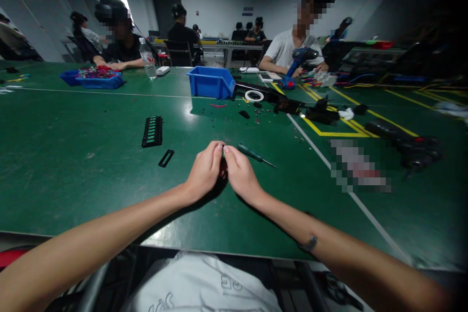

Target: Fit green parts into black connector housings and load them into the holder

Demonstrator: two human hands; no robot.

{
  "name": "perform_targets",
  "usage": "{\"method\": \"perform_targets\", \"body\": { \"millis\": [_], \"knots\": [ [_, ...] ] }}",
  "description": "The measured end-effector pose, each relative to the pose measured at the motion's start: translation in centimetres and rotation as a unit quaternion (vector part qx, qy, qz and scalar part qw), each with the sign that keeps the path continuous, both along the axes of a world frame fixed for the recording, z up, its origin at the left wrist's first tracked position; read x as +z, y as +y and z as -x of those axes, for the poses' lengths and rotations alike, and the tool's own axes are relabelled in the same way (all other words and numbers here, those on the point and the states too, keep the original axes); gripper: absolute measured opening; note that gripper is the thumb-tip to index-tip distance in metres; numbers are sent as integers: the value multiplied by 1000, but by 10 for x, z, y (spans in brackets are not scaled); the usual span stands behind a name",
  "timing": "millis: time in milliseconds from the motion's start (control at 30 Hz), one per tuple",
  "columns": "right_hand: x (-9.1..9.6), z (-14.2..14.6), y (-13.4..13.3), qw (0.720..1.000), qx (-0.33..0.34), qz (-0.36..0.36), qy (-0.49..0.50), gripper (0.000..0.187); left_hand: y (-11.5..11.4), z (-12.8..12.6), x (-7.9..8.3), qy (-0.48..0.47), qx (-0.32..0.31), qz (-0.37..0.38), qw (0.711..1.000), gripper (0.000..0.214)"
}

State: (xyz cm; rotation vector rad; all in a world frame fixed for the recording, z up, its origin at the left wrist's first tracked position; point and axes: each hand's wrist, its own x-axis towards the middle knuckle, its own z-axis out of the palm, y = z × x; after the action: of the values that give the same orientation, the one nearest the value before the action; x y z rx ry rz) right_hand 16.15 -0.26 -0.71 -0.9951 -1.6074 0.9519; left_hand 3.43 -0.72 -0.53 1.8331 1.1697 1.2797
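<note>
My left hand (205,165) and my right hand (238,170) meet above the green table, thumbs side by side. Both are closed around a small green piece (223,152); the fingers cover most of it, so its kind does not show. Right beside my right hand lies a screwdriver (252,153) with a dark green handle, its tip pointing away to the right. To the left of my left hand is a small black rectangular frame (166,158) with a slot. Behind that sits a black holder (152,131) with a row of green boards in it.
A blue bin (211,83) stands ahead, with screws and scraps scattered near a white tape ring (254,96). Further off are a blue tray of red wires (100,75), a water bottle (147,58) and a cordless drill (298,66). Two co-workers sit across the table.
</note>
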Motion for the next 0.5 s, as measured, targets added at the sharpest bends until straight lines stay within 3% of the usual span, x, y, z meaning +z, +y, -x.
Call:
{"method": "perform_targets", "body": {
  "millis": [500],
  "knots": [
    [-4, 3, 3, 999, -14, -48, 13, 33, 4, 0, 0, 3, 20, -29, 999, 38]
  ]
}}
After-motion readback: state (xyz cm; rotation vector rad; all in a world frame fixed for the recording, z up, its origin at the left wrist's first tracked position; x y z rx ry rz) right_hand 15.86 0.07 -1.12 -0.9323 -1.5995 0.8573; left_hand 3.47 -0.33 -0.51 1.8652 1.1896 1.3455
